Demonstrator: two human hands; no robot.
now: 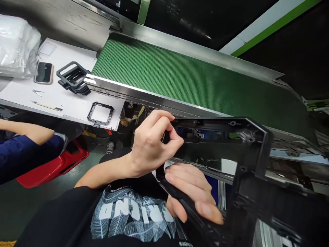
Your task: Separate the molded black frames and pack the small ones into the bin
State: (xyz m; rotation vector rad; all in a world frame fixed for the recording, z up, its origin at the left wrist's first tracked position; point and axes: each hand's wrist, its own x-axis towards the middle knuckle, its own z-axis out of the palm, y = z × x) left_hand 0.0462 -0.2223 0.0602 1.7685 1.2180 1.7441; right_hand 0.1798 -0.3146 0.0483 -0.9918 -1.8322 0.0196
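Note:
A large black plastic frame (257,151) is held in front of my chest, between me and the green conveyor belt (180,75). My left hand (151,144) pinches the frame's upper left corner with thumb and bent fingers. My right hand (190,188) lies along the frame's lower bar, its fingers wrapped over the edge. A bit of white shows behind the fingers. The frame's right side runs out toward the lower right of the view.
A white table (64,99) at the left carries a stack of small black frames (73,77), one single small frame (100,113), a phone (43,72), tweezers (37,92) and a plastic bag (15,44). A co-worker's arm (23,133) reaches in at the left above a red bin (51,164).

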